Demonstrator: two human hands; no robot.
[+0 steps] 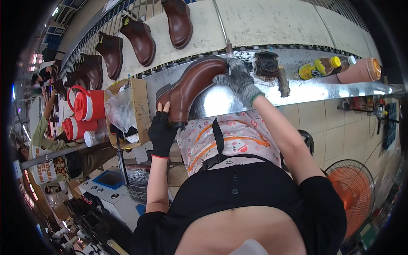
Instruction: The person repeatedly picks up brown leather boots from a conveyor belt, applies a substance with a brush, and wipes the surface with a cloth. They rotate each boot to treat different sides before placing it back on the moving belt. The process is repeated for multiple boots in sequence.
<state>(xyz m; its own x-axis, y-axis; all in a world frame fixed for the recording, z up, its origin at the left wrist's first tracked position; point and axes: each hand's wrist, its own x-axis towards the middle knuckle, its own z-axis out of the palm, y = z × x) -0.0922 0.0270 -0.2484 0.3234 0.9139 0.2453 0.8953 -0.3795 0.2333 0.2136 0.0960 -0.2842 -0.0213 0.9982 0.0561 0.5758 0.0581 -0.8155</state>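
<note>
A brown ankle boot (187, 87) lies slanted on the shiny metal ledge, its toe pointing to the upper right and its shaft toward me. My left hand (162, 132), in a black fingerless glove, is closed on the shaft, with bare fingertips on the leather. At the toe is my right hand (239, 78), in a mottled grey knit glove, its fingers curled against the boot's tip. Whether it also has a cloth or another small thing in it cannot be made out. Just right of this hand sits a dark, stained block (267, 63), with a crusted stick (283, 81) beside it.
Several brown boots (178, 23) stand along the pale conveyor (250, 25) beyond the ledge (331, 89). Bottles (319, 68) and a pinkish tumbler (361, 71) lie at right. At left are a cardboard box (140, 100) and red jugs (87, 104); an orange fan (350, 195) stands lower right. Another person works far left.
</note>
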